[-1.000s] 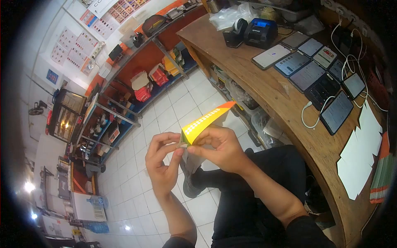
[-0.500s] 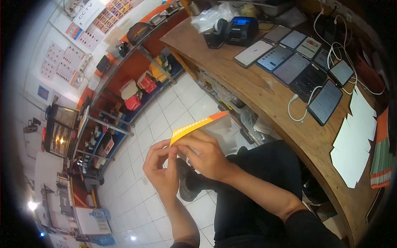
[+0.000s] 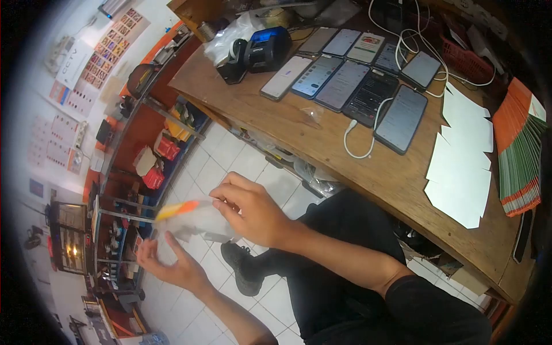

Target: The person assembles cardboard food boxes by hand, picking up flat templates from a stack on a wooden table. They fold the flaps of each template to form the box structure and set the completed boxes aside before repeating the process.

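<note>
A folded paper piece, yellow and orange along its edge with a pale side (image 3: pixel 198 221), is held above the tiled floor and is partly blurred. My right hand (image 3: pixel 247 210) pinches its right end between thumb and fingers. Below and left of the paper is my left hand (image 3: pixel 172 267), its thumb and fingers apart and nothing in it. Both hands are in front of the wooden desk's left side, over my outstretched leg.
On the wooden desk (image 3: pixel 339 155) lie several phones (image 3: pixel 342 86) with white cables, a black printer (image 3: pixel 268 49), white cut sheets (image 3: pixel 460 167) and a stack of orange and green printed papers (image 3: pixel 517 149). A black shoe (image 3: pixel 241 267) rests on the floor.
My left hand has let go of the paper and moved down and left. My right hand has shifted left with the paper. The view has turned, so the desk shows further left.
</note>
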Action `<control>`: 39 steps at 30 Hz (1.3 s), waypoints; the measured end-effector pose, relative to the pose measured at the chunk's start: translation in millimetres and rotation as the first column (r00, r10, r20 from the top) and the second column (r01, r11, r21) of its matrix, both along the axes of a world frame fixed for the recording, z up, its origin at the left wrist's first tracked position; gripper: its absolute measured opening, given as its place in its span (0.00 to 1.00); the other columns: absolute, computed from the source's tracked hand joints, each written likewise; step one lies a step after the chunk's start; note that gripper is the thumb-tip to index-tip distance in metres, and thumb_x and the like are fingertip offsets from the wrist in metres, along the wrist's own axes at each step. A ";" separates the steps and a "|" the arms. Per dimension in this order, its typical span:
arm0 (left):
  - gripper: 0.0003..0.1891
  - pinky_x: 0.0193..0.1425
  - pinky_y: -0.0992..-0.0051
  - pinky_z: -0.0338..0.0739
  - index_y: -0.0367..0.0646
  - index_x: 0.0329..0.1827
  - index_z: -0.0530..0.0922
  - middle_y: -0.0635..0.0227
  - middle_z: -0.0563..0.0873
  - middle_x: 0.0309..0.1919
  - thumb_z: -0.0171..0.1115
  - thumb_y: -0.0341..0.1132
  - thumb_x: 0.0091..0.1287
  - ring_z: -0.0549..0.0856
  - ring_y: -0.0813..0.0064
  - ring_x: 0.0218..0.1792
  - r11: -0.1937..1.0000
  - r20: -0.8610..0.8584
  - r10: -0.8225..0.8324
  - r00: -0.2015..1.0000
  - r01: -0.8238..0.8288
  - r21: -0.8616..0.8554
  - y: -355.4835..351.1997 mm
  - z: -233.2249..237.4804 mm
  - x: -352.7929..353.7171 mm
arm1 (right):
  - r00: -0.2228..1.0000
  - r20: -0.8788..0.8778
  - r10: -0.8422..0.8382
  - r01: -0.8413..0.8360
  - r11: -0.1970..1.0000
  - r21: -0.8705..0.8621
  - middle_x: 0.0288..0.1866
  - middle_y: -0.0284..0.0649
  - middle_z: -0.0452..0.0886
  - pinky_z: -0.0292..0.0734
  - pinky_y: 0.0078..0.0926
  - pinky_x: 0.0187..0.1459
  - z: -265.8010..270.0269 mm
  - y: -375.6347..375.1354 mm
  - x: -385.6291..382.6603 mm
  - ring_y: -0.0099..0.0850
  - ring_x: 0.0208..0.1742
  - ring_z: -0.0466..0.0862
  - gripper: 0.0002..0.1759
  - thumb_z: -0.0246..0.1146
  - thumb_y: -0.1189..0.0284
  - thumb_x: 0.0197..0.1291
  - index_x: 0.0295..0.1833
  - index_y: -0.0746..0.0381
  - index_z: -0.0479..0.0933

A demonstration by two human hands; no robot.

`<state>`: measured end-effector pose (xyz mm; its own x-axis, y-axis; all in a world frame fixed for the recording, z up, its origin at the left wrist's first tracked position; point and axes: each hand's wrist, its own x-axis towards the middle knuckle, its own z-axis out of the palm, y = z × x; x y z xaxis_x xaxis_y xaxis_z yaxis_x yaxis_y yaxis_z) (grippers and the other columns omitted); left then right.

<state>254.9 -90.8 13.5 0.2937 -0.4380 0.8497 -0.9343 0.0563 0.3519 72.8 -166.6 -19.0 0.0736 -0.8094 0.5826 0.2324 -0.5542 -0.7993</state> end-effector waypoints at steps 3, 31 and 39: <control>0.16 0.54 0.68 0.73 0.36 0.55 0.71 0.62 0.78 0.47 0.66 0.34 0.73 0.79 0.67 0.49 0.989 0.226 0.091 0.970 -0.114 0.093 7.3 -5.2 -2.4 | 0.983 0.070 0.169 -0.175 0.979 0.105 0.41 0.44 0.79 0.78 0.29 0.41 -0.9 7.4 6.6 0.34 0.37 0.82 0.09 0.64 0.77 0.66 0.48 0.70 0.82; 0.07 0.56 0.74 0.73 0.33 0.41 0.85 0.66 0.87 0.42 0.70 0.29 0.68 0.83 0.77 0.44 0.801 -0.659 -0.447 0.605 0.598 0.006 18.1 -19.2 -1.4 | 0.863 0.146 0.483 -0.498 0.863 0.091 0.39 0.43 0.80 0.77 0.31 0.38 -5.2 32.3 19.9 0.32 0.37 0.83 0.06 0.62 0.77 0.69 0.42 0.71 0.80; 0.04 0.55 0.74 0.74 0.32 0.38 0.85 0.64 0.87 0.41 0.70 0.25 0.67 0.82 0.77 0.44 0.828 -0.641 -0.436 0.632 0.561 -0.009 15.9 -26.4 8.2 | 0.969 0.097 0.229 -0.222 0.972 -0.083 0.40 0.47 0.80 0.77 0.35 0.42 -18.0 29.1 31.4 0.44 0.38 0.82 0.06 0.64 0.77 0.66 0.42 0.70 0.80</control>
<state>263.2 -75.0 -12.9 0.3937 -0.7911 0.4681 -0.3709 0.3292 0.8683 104.2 -137.5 -37.0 0.1849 -0.7354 0.6519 0.4381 -0.5321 -0.7245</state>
